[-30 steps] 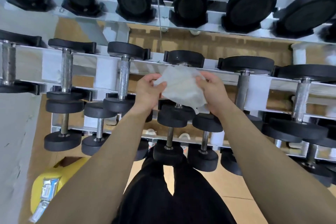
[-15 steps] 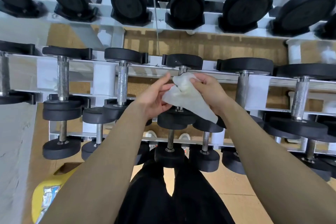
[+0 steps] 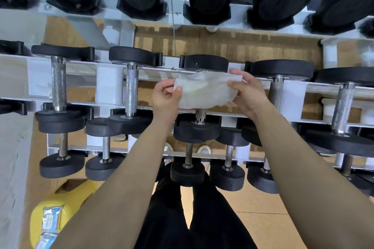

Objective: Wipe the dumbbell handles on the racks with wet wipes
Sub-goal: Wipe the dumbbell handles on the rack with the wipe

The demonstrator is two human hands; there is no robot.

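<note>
Pulled flat since earlier, wet wipe spans between left hand and right hand, both pinching it.

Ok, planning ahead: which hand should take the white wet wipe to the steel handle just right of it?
Right, probably: the right hand pinches the white wet wipe beside that steel handle; the left hand is farther.

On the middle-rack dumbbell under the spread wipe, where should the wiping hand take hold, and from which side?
Probably the metal handle between its black heads, from above: it lies across the rack with its top open, and the wet wipe, pinched by left hand and right hand, hangs right over it. The heads look too wide to wrap.
</note>
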